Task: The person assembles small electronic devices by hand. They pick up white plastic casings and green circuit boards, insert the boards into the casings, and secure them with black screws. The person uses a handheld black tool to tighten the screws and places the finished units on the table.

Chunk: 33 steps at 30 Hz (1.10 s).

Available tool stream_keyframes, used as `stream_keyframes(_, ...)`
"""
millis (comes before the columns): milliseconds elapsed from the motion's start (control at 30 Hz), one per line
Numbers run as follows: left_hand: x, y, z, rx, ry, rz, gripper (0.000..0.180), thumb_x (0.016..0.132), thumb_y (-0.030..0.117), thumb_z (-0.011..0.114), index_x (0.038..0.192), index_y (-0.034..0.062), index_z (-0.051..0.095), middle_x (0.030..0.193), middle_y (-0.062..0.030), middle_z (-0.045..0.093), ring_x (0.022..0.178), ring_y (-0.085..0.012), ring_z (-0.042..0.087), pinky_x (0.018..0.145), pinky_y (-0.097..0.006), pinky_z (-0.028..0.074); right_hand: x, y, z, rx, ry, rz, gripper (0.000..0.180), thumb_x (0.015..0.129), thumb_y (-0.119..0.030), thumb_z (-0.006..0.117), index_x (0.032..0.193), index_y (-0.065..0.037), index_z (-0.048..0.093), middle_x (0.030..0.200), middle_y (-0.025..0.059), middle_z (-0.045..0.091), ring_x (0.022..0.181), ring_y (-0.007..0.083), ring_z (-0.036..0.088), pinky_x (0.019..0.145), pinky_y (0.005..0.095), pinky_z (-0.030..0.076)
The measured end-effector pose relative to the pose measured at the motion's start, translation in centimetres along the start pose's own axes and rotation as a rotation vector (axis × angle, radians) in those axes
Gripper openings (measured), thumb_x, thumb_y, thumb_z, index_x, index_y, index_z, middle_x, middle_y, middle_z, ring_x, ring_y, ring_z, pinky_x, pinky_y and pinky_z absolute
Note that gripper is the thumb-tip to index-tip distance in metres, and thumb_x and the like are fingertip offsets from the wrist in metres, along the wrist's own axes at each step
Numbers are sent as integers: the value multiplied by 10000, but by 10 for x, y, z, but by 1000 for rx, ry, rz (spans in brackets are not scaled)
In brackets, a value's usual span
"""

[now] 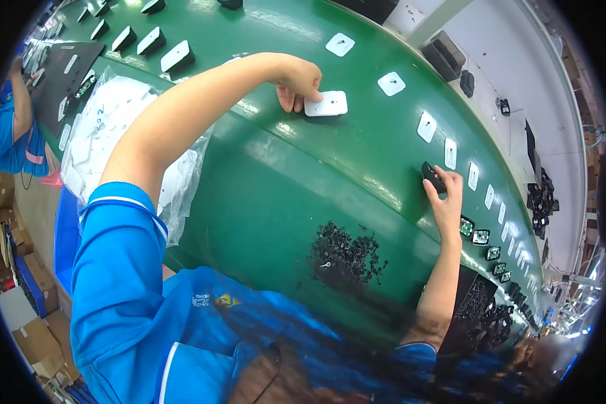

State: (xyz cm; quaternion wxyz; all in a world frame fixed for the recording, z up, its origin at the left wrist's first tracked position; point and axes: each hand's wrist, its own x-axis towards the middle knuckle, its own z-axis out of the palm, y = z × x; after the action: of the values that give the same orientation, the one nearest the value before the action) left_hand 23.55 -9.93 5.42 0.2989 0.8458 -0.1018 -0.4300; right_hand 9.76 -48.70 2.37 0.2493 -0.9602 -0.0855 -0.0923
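The left hand point(297, 82) reaches far across the green belt point(276, 195) and rests its curled fingers on the left edge of a white plate point(327, 104), which lies flat on the belt and touches the fingertips; the thumb hangs below the plate edge, so the hand presses or steadies the plate rather than lifting it. The right hand point(444, 198) pinches a small black part point(432, 177) between thumb and fingers, just beside the belt's far row of white plates point(426, 126). The white plate and the black part lie well apart, the plate to the upper left and the part to the lower right. To do this step well, the operator holds the plate flat and square on the belt with light fingertip pressure, keeps the fingers off the small dark hole near the plate's middle, and grips the black part firmly enough that it does not twist. A heap of small black screws point(347, 254) lies on the belt nearer the body, between the two forearms. A clear bag of white pieces point(108, 128) sits left of the left arm. Another worker's blue sleeve point(0, 138) shows at the far left.
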Motion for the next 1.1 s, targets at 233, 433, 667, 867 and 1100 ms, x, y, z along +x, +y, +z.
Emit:
stream_keyframes(233,20,24,-33,362,195,-96,513,894,450,555,1065,-34,548,845,-149,653,731,-268,666,632,-367,562,28,-3,10,28,-52,427,363,867,-300,634,1121,-48,574,703,69,582,716,285,582,703,357,458)
stream_keyframes(433,97,7,-40,552,825,-24,665,807,565,596,1100,-31,569,1148,-189,570,1106,-326,525,917,-400,457,21,-24,12,-192,84,26,360,829,-231,659,1128,-56,563,1135,136,548,1012,314,547,873,389,440)
stream_keyframes(667,112,0,-34,695,795,325,480,781,261,696,1184,40,558,1139,-135,515,1111,-324,474,945,-406,437,27,-17,11,123,12,209,375,774,-33,680,1136,-37,581,1062,120,611,946,241,604,828,331,475)
stream_keyframes(867,87,-12,-32,564,669,511,502,819,151,636,1294,98,484,1230,-116,513,1171,-311,461,981,-403,415,105,-89,60,238,117,-134,366,762,-55,698,1117,-36,612,1040,118,624,934,243,615,840,320,477)
stream_keyframes(1100,69,-32,-40,406,687,666,516,828,-37,482,1323,109,475,1388,-67,449,1262,-274,429,1018,-377,393,193,-122,111,211,41,-349,378,728,-36,703,1097,-33,624,1044,129,628,933,277,620,839,325,486)
